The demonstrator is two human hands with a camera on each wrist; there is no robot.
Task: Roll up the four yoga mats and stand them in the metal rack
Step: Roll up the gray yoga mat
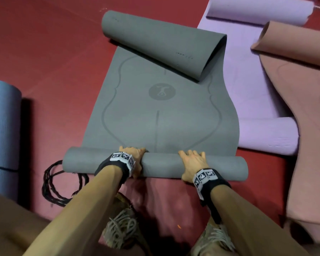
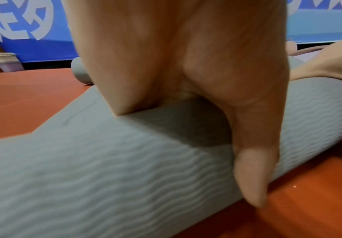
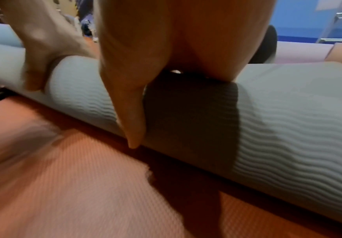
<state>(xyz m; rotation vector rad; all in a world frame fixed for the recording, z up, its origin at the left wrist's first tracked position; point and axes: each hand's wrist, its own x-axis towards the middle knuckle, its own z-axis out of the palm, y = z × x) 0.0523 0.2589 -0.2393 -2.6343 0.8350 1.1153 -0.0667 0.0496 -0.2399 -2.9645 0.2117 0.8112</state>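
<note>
Red floor [image 1: 44, 52]; grey foam yoga mat [image 1: 161, 108] part-rolled; left hand [image 1: 132, 157] curls round roll, right hand [image 1: 191, 163] presses it flat-fingered. Next: push roll forward, edges aligned, far curl flattened.

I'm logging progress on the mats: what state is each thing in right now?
grey mat: near end rolled, middle flat, far end curled over.
left hand: grips the grey mat's rolled end.
right hand: presses on the rolled end, fingers spread.
lilac mat: flat, both ends curled.
pink mat: unrolled, far end curled.
blue mat: rolled up, on the floor.
black cord: coiled on the floor.
</note>
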